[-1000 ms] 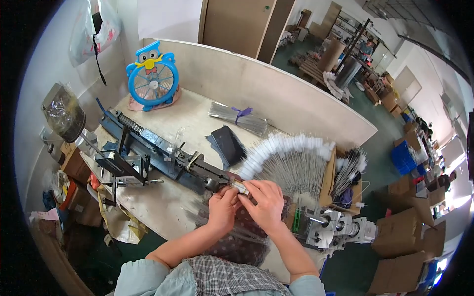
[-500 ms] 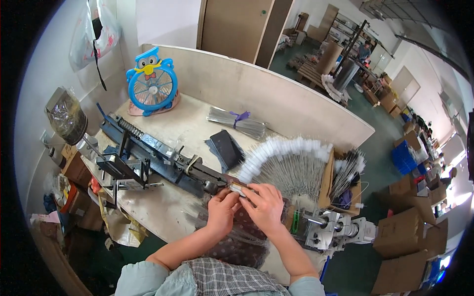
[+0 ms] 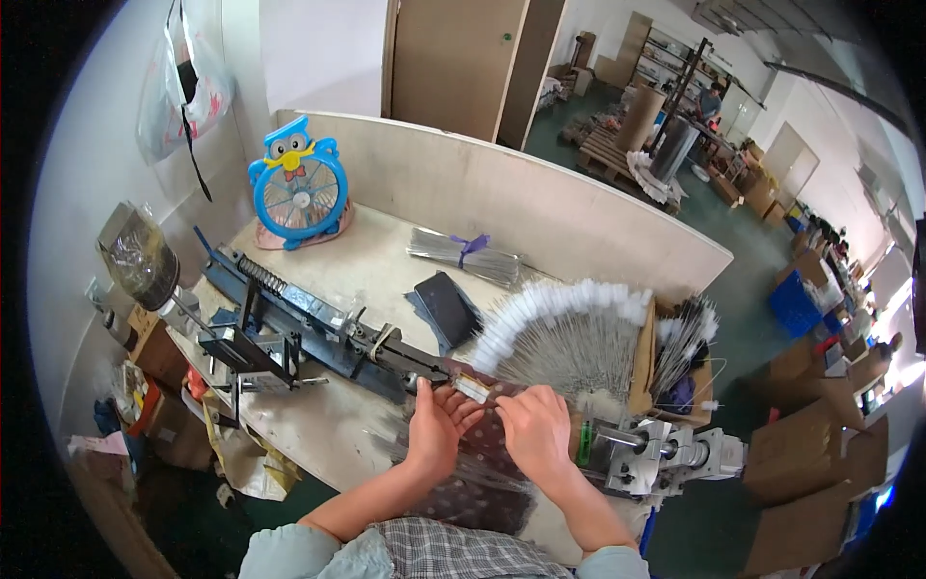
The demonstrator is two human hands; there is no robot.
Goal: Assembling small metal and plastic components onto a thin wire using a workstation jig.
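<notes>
My left hand (image 3: 436,425) and my right hand (image 3: 533,431) meet at the near edge of the workbench, over a dark dotted cloth (image 3: 482,473). Their fingers pinch a small pale metal piece (image 3: 472,388) at the right end of a long dark blue rail machine (image 3: 309,323). Just beyond my right hand lies a fan of thin grey rods with white tips (image 3: 564,333). Whether the piece is fixed to the machine is hidden by my fingers.
A blue bird-shaped desk fan (image 3: 292,183) stands at the back left. A tied bundle of grey rods (image 3: 465,255) and a black phone (image 3: 447,305) lie mid-bench. A cardboard box (image 3: 675,362) holds more rods on the right. A grey metal fixture (image 3: 656,452) sits at the near right.
Both hands stay at the same spot on the machine's right end; my fingers have shifted slightly around the small piece. The view has tilted a little.
</notes>
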